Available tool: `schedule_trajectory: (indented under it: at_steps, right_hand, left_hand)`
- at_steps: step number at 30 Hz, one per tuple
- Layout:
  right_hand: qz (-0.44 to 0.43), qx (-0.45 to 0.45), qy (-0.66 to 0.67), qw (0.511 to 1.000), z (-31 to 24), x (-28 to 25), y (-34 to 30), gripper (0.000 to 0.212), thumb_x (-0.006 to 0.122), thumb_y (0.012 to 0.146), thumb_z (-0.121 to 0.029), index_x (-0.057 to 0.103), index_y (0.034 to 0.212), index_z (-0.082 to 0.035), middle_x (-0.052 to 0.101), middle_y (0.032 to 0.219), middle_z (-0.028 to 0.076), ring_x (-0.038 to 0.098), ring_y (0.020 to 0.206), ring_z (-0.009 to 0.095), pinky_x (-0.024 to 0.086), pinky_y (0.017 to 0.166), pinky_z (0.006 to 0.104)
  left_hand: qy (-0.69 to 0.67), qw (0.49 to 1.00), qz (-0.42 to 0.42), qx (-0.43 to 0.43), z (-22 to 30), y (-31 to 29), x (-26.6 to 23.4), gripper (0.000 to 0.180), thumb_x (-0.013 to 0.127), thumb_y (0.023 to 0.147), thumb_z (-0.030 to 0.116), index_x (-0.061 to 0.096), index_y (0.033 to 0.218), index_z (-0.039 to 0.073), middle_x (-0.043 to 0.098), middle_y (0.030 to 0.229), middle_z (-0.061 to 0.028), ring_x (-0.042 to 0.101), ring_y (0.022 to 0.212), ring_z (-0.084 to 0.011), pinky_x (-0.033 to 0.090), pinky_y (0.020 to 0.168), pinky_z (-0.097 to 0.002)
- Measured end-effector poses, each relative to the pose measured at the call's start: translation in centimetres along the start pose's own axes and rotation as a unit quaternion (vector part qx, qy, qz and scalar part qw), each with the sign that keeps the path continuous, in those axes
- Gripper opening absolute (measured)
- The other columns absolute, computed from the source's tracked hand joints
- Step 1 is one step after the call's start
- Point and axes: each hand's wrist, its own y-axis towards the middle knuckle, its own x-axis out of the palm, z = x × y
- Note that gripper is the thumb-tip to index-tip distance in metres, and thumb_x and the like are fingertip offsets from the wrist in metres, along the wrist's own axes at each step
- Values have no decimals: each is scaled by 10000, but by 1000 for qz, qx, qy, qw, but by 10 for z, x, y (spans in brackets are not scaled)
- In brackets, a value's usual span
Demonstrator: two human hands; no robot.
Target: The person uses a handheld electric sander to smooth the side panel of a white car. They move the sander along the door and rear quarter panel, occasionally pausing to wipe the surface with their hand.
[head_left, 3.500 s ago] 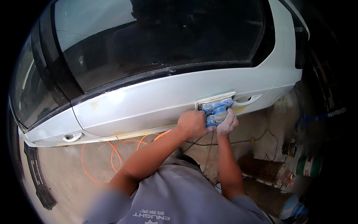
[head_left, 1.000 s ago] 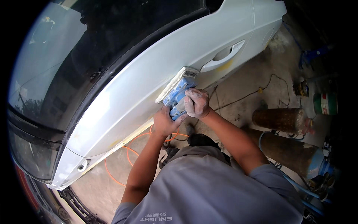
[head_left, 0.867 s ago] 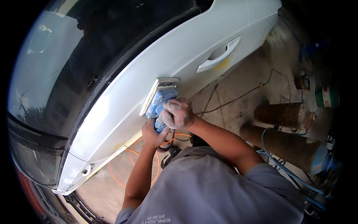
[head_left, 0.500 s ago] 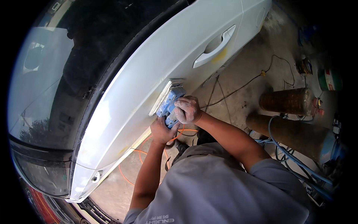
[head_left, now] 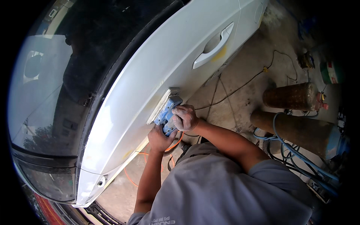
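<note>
A blue sander (head_left: 164,115) with a long, pale, dust-covered pad rests against the white car door (head_left: 138,93). My left hand (head_left: 159,138) is closed round its lower end, thumb along the side. Higher up, my right hand (head_left: 185,117) is wrapped over the sander's body, its fingers curled and dusty. The pad's face against the panel is hidden. Beyond the sander, the white door handle (head_left: 213,47) has a yellowish patch beside it. Near my left wrist an orange hose (head_left: 176,142) runs down; its joint with the sander is hidden.
Dark car windows (head_left: 90,75) border the door on the left. To the right lie two brown gas cylinders (head_left: 288,96) with blue hoses (head_left: 296,150) beside them. A dark cable (head_left: 240,93) crosses the concrete floor. A green container (head_left: 330,73) stands at the far right.
The sander and both hands have slid a little along the door, away from the door handle and toward me. Both hands keep their hold. The whole view has also shifted slightly.
</note>
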Motion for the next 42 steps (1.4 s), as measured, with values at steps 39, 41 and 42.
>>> schedule_trajectory:
  at_steps: [39, 41, 42]
  right_hand:
    - [7, 199, 103, 975, -37, 37, -63, 181, 645, 1029, -186, 687, 973, -19, 710, 852, 169, 713, 744, 370, 573, 681, 429]
    - [-32, 267, 185, 945, -48, 14, -67, 219, 645, 1049, -212, 686, 976, -10, 697, 827, 139, 695, 724, 284, 559, 677, 396]
    - [-59, 300, 226, 925, -55, 7, -72, 238, 645, 1058, -225, 685, 977, -5, 691, 815, 124, 686, 713, 241, 552, 675, 379]
  left_hand:
    - [175, 971, -82, -141, 13, -45, -27, 712, 870, 726, 645, 714, 928, -20, 751, 841, -225, 742, 793, -418, 593, 737, -489]
    - [135, 972, -88, -173, 27, -57, -34, 721, 861, 731, 653, 735, 953, -21, 755, 845, -229, 746, 804, -412, 594, 743, -487]
    - [111, 971, -88, -194, 30, -66, -36, 725, 857, 733, 657, 745, 965, -22, 756, 847, -231, 749, 809, -409, 594, 746, -486]
